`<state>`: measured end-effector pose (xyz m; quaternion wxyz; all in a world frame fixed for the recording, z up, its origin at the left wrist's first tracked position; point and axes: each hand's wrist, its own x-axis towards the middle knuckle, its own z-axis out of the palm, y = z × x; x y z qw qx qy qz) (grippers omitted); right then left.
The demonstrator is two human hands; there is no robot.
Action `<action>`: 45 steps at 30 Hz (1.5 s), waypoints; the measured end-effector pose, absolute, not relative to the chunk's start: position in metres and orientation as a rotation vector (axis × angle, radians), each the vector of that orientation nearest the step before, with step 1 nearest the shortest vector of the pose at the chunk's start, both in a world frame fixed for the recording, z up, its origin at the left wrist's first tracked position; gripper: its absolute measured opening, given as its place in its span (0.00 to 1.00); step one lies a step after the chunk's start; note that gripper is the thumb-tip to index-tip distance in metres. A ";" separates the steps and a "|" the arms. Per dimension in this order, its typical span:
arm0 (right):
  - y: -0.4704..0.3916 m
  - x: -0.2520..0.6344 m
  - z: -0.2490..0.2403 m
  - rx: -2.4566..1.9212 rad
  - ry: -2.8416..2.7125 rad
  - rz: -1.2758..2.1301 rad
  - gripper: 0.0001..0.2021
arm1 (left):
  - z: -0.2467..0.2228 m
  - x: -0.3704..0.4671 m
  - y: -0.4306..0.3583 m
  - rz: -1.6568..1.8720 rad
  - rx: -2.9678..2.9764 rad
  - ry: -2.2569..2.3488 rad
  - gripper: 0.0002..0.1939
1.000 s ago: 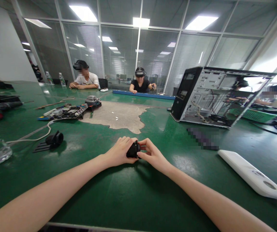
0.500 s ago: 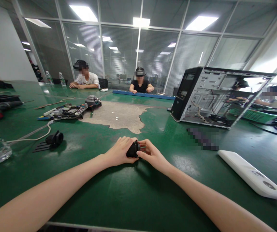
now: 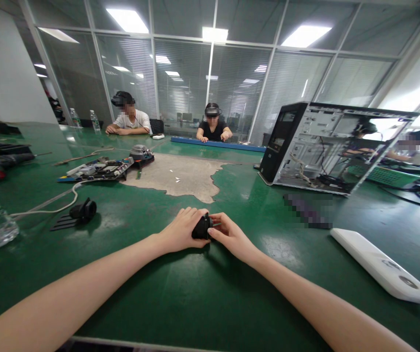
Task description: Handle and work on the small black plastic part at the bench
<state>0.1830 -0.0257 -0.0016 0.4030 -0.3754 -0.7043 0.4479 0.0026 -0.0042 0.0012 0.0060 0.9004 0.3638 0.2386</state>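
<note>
black part, compact and rounded, partly hidden

Left forearm and right forearm angled inward from the lower corners, left hand curled with knuckles upward, right hand facing it, thumb and fingers bent

Bright panels glow white across the glass wall, glare washes in over on the right, and the green tabletop shines in patches. A soft shadow pools beneath the right hand; the view's edges stretch and blur.
</note>
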 end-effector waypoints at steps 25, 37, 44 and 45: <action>-0.032 0.182 0.003 -0.945 -1.843 0.888 0.09 | -0.001 0.004 -0.004 0.811 2.807 1.108 0.30; -0.033 0.182 0.004 -0.889 -1.837 0.942 0.09 | 0.000 0.003 -0.004 0.802 2.815 1.101 0.29; -0.029 0.182 0.003 -0.979 -1.817 0.958 0.12 | 0.000 0.003 -0.004 0.777 2.809 1.117 0.30; -0.029 0.182 0.003 -0.999 -1.827 0.970 0.13 | 0.000 0.003 -0.004 0.773 2.813 1.119 0.30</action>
